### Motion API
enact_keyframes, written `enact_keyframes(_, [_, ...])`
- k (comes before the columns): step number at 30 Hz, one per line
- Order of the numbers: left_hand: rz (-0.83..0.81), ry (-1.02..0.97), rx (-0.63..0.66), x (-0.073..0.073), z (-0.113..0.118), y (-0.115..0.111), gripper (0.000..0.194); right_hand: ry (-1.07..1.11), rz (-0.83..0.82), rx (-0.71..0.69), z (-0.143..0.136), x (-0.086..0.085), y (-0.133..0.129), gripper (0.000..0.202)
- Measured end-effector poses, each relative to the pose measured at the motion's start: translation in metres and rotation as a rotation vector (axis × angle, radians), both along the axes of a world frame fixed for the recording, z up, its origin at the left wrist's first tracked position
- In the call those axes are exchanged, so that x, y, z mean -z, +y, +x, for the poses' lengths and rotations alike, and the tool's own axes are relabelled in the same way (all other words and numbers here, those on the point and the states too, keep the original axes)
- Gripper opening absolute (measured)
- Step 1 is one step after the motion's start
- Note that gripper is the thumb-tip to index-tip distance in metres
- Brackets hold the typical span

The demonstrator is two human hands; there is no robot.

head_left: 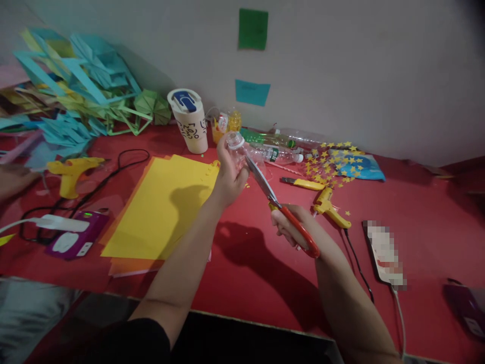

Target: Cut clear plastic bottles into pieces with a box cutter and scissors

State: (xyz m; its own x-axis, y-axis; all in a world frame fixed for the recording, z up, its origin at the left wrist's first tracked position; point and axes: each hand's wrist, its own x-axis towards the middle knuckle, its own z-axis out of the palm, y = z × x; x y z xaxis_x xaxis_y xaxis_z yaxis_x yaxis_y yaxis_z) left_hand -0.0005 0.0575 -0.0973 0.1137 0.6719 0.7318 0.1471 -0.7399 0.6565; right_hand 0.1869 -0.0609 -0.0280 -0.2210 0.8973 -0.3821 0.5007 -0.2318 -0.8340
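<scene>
My left hand [229, 174] holds a small clear plastic bottle piece [239, 146] up above the red table [257, 268]. My right hand [291, 227] grips red-handled scissors [282, 210], whose blades point up and left and meet the bottle piece. A stack of yellow and orange paper sheets [159, 207] lies flat just left of my left forearm.
A yellow glue gun [330, 207] and a yellow craft knife [303, 183] lie right of the scissors, near yellow paper stars [333, 164] and plastic bottles [280, 146]. A beige tumbler [191, 121], folded paper shapes [76, 91], another glue gun [71, 172], a power strip [74, 237] and a phone [384, 253] surround the spot.
</scene>
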Motion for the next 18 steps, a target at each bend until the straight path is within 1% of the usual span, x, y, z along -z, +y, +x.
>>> enact_keyframes(3, [0.013, 0.058, 0.010, 0.000, -0.004, 0.001, 0.065, 0.014, 0.010, 0.034, -0.003, 0.001, -0.001, 0.042])
enact_keyframes(6, [0.002, 0.072, -0.013, 0.001, -0.004, 0.001, 0.066, 0.004, 0.004, 0.053, -0.006, 0.001, -0.002, 0.046])
enact_keyframes(8, [-0.010, 0.046, -0.020, 0.002, -0.002, 0.000, 0.064, -0.013, 0.004, 0.055, -0.007, 0.001, -0.002, 0.049])
enact_keyframes(13, [-0.056, -0.059, 0.021, -0.001, 0.004, -0.001, 0.064, -0.032, 0.003, 0.049, -0.007, -0.002, -0.002, 0.053])
enact_keyframes(18, [-0.065, -0.082, 0.017, -0.003, 0.007, -0.003, 0.064, 0.006, -0.014, 0.038, -0.005, -0.001, -0.001, 0.050])
